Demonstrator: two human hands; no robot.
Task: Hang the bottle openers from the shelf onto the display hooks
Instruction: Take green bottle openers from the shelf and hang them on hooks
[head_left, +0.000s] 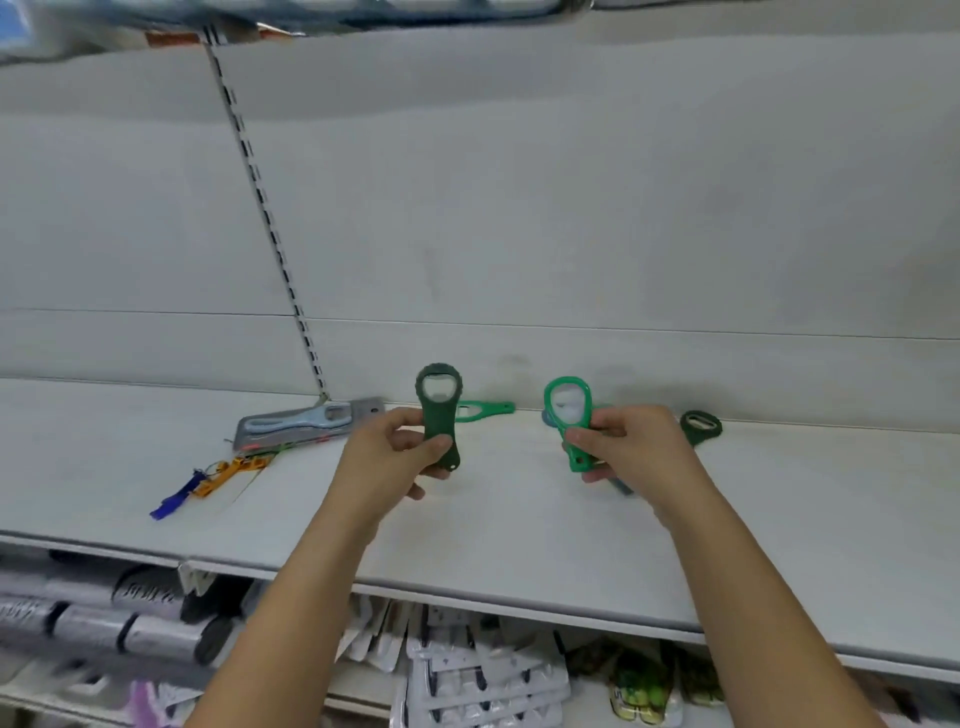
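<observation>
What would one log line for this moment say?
left hand: holds dark green bottle opener | right hand: holds light green bottle opener | shelf: two loose openers

1. One head-worn wide-angle camera looks forward and slightly down onto the grey shelf (519, 545), facing its back panel (519, 208).
2. It stands close: the shelf's front edge crosses low, packaged goods (483, 675) visible beneath.

Loose bottle openers: 4 — held dark green opener (434, 427), lying dark green opener (716, 429) at right, held bright green opener (575, 456), lying bright green opener (491, 408) behind. Carded pale-blue opener (311, 423), centre left: 1. Orange-and-blue tag tangle (208, 483), lower left — pieces not countable.
</observation>
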